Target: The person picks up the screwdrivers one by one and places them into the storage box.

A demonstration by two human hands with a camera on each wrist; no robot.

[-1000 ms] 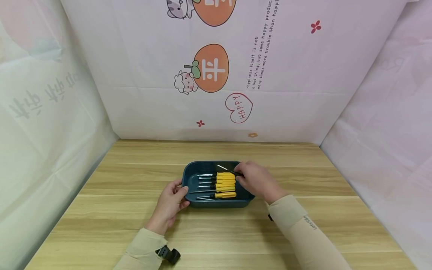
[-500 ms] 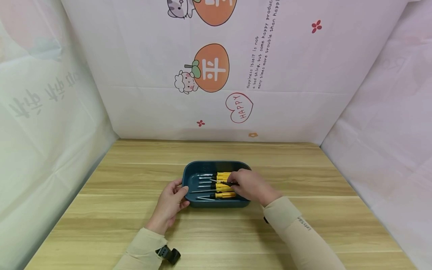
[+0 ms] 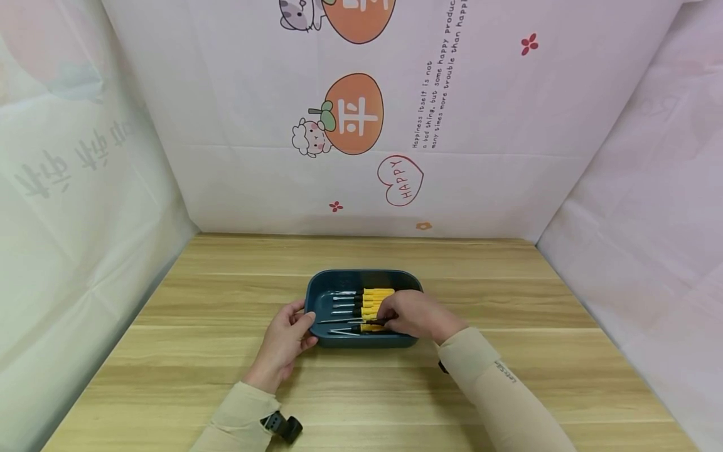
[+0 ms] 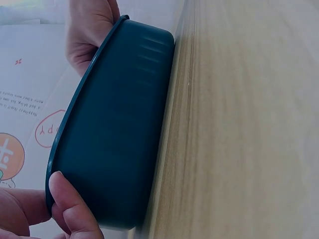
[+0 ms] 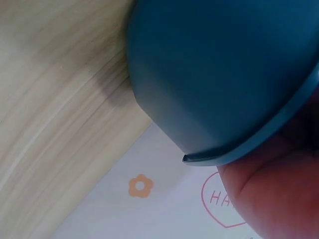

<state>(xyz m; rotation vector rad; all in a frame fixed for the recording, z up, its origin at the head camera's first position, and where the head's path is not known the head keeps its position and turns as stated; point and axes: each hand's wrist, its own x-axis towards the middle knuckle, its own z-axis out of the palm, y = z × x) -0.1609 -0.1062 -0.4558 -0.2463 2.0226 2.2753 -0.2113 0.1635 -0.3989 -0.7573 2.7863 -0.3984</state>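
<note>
A dark blue rectangular bin point(image 3: 361, 342) stands on the table with several yellow-handled screwdrivers point(image 3: 377, 293) lying side by side in it, shafts toward the left. My left hand point(image 3: 285, 336) grips the bin's left end, fingers and thumb at the rim, as the left wrist view also shows. Reaching over the right end, my right hand point(image 3: 417, 314) pinches a dark-handled screwdriver point(image 3: 376, 322), low over the front yellow handles. Its fingers hide part of that handle and the right ends of several yellow ones. In the right wrist view the bin wall point(image 5: 209, 69) hides the fingertips.
The wood-grain table point(image 3: 237, 263) reaches to a white printed cloth point(image 3: 254, 188) at the back, with more cloth at both sides. A black strap device point(image 3: 282, 427) sits at the left wrist.
My right hand has carried the dark-handled screwdriver from the back of the bin toward its front, and lower. The left hand and the bin stay in place.
</note>
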